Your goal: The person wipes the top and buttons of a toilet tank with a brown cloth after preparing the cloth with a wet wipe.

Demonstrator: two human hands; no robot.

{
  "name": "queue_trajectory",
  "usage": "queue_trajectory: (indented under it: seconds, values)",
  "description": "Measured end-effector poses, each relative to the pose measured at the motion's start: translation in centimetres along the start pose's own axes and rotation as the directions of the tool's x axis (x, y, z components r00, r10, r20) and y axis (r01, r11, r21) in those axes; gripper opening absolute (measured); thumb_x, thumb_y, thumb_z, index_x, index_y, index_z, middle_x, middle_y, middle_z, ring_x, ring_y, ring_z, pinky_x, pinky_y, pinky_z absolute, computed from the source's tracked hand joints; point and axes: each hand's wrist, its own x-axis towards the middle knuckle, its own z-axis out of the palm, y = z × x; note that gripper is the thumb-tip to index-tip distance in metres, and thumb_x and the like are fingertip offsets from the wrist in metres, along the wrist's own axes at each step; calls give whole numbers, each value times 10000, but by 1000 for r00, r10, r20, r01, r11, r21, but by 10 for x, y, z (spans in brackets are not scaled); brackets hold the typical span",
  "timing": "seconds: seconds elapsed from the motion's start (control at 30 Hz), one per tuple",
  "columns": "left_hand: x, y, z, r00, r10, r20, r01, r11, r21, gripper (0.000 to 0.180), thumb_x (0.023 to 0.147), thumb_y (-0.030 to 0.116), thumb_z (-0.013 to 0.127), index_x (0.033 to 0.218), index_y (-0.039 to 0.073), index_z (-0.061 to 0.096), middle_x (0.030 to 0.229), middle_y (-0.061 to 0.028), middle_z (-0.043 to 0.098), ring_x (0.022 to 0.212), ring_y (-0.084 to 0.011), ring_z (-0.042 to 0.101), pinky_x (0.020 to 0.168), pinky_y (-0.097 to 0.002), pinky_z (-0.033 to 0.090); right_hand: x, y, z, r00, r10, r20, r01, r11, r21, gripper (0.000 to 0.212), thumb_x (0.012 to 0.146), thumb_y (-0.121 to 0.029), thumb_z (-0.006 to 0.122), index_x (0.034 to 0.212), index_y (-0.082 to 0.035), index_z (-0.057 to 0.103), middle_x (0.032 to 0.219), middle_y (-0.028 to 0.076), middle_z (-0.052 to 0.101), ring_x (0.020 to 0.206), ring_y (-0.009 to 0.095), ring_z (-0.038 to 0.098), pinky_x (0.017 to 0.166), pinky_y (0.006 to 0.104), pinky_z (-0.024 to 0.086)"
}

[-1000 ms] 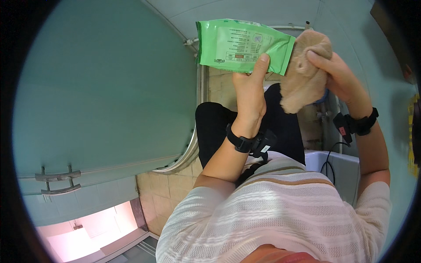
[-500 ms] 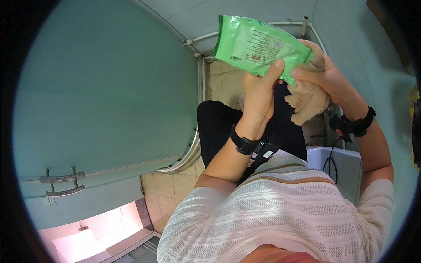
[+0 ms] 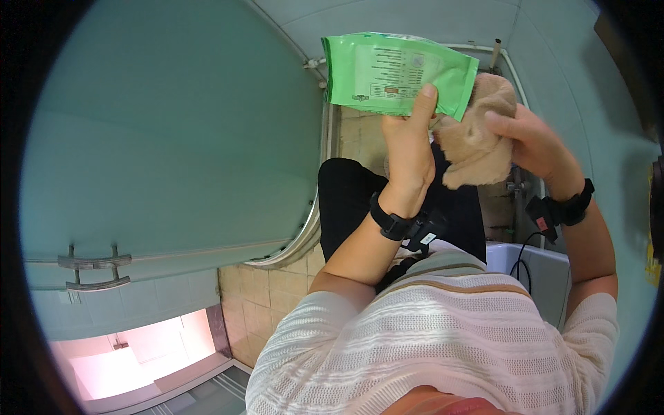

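Observation:
A soft green packet [image 3: 346, 72], shaped like a wet-wipes pack with printing on its face, is held up in front of me. My left hand [image 3: 409, 152] grips its lower edge, thumb on the printed face and fingers hidden behind. Just to the right, my right hand [image 3: 531, 142] is closed on a fluffy beige cloth [image 3: 477, 152], thumb in front. The cloth hangs beside the packet's right end, partly behind it, so whether the two touch is hard to tell. Black straps with small devices sit on both wrists.
At left stands a large greenish glass panel [image 3: 180, 159] with a curved metal handle [image 3: 95, 263]. Below my hands are my dark-trousered legs [image 3: 346, 200]. A white basin [image 3: 546, 266] with a black cable is at my right. Pale pipes run along the far wall.
The packet has moved left and turned more level, and my right thumb has come off its right end. The cloth has spread out and shifted slightly left in my right hand.

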Motion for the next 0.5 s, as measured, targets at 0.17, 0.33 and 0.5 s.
queue_trajectory:
  seconds: [0.17,0.33,0.5]
  values:
    - [-18,-13,11,990,135,49,-144,947,288,308,894,127,658,1159,-7,575,1090,-67,608,970,-140,561,871,-284,444,-1,13,22,994,-79,-71,63,976,-206,402,839,-162,711,1182,-8,570,1084,54,628,976,118,598,843,282,492]
    - [-12,-5,10,995,-23,99,15,996,82,273,903,136,643,1139,14,585,1061,-52,618,932,-135,580,803,-269,458,1,13,18,972,-186,-146,133,940,-316,294,834,-117,710,1099,-15,634,974,32,670,877,105,624,793,265,504]
    - [-6,-2,4,934,-345,98,355,925,-132,188,896,144,648,1063,71,600,942,-3,618,763,-70,543,609,-215,406,4,11,-5,980,-199,-18,155,816,-557,195,833,-135,713,981,-18,664,863,20,684,761,103,614,719,267,505]
